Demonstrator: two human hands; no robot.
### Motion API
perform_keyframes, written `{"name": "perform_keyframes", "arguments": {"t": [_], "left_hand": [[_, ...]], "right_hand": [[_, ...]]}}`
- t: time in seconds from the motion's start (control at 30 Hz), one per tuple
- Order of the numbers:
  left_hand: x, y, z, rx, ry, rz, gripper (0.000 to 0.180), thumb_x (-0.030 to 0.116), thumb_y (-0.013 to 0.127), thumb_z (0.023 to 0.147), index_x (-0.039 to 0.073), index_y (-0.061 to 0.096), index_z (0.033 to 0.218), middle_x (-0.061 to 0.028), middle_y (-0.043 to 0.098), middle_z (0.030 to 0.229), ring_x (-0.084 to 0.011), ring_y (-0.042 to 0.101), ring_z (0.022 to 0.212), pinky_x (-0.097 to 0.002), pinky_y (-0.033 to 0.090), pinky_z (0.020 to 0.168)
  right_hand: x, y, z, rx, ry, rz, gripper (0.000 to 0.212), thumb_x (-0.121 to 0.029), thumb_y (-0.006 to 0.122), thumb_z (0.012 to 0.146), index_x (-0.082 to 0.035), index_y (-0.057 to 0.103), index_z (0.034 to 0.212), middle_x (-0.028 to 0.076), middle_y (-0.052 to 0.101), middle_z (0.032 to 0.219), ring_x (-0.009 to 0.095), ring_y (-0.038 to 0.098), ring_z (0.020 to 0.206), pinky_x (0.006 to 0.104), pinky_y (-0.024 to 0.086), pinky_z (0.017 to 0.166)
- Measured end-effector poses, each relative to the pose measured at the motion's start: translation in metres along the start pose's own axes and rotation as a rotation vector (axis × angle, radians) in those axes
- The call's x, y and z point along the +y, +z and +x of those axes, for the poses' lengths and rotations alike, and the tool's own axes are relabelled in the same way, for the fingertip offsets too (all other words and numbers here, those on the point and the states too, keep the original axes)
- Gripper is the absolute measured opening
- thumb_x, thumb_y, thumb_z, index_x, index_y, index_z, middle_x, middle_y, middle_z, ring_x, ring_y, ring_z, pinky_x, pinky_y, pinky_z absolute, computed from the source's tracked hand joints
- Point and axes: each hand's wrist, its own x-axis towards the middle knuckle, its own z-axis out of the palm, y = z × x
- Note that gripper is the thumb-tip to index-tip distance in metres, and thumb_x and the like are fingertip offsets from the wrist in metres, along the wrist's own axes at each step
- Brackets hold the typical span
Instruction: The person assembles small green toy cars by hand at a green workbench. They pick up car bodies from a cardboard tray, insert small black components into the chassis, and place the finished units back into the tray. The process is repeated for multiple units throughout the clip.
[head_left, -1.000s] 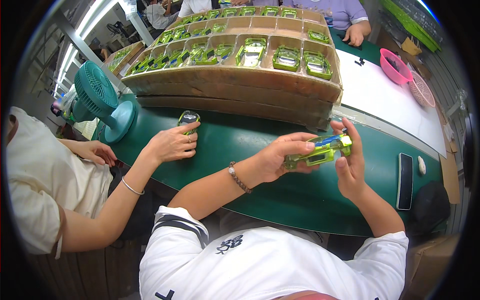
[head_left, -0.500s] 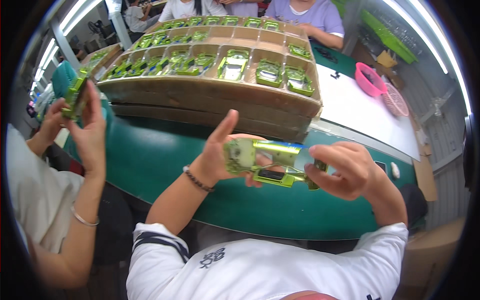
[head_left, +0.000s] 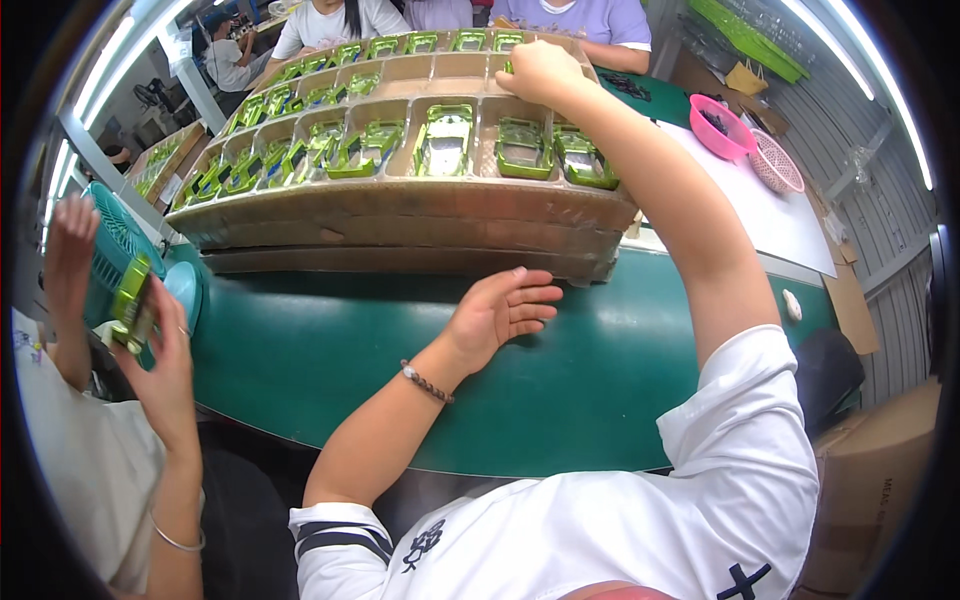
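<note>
My right hand (head_left: 543, 75) reaches over the divided cardboard box (head_left: 400, 222), its fingers bent down at a middle-row compartment. A bit of a green plastic housing (head_left: 508, 67) shows at the fingertips; the palm hides the rest. My left hand (head_left: 505, 315) is empty, fingers spread, above the green table (head_left: 400, 410) in front of the box. Similar green housings sit in the compartments, among them one with a pale middle (head_left: 443, 142) in the near row and another housing (head_left: 523, 148) to its right.
At left a co-worker's hand (head_left: 165, 375) holds a green housing (head_left: 130, 300) beside a teal basket (head_left: 118, 240). A pink basket (head_left: 722, 127) and a pale pink one (head_left: 776, 163) stand at the right, by a white sheet (head_left: 790, 225). People sit behind the box.
My right hand has gone from in front of me up and over the box, taking the green housing along. My left hand has let go of it and moved slightly right.
</note>
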Motion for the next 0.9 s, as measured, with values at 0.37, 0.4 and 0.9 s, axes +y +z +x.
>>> {"name": "perform_keyframes", "arguments": {"t": [0.37,0.4,0.9], "left_hand": [[0.001,0.008,-0.001,-0.032,-0.035,0.296,0.035,0.024,0.056,0.093,0.000,0.055,0.117,-0.0139,0.062,0.112,-0.0182,0.062,0.097,-0.0302,0.050,0.085],[-0.001,0.007,-0.001,-0.014,-0.028,0.331,0.034,0.024,0.056,0.093,-0.001,0.056,0.116,-0.0135,0.062,0.111,-0.0180,0.062,0.097,-0.0302,0.050,0.084],[-0.029,0.031,-0.005,0.127,0.266,1.089,0.022,0.011,0.062,0.087,0.001,0.062,0.106,-0.0071,0.065,0.101,-0.0119,0.061,0.087,-0.0245,0.050,0.074]], "right_hand": [[0.026,-0.015,-0.065,0.160,-0.300,0.373,0.036,-0.031,0.051,0.088,-0.001,0.067,0.095,0.018,0.067,0.091,0.033,0.063,0.090,0.0401,0.048,0.081],[0.036,-0.019,-0.084,0.393,-0.343,0.437,0.028,-0.024,0.053,0.086,-0.001,0.067,0.094,0.017,0.067,0.089,0.031,0.064,0.087,0.0391,0.049,0.079],[0.128,0.074,-0.262,0.490,0.783,1.053,0.024,-0.002,0.044,0.071,-0.001,0.067,0.079,0.009,0.065,0.067,0.014,0.057,0.060,0.0279,0.045,0.057]]}}
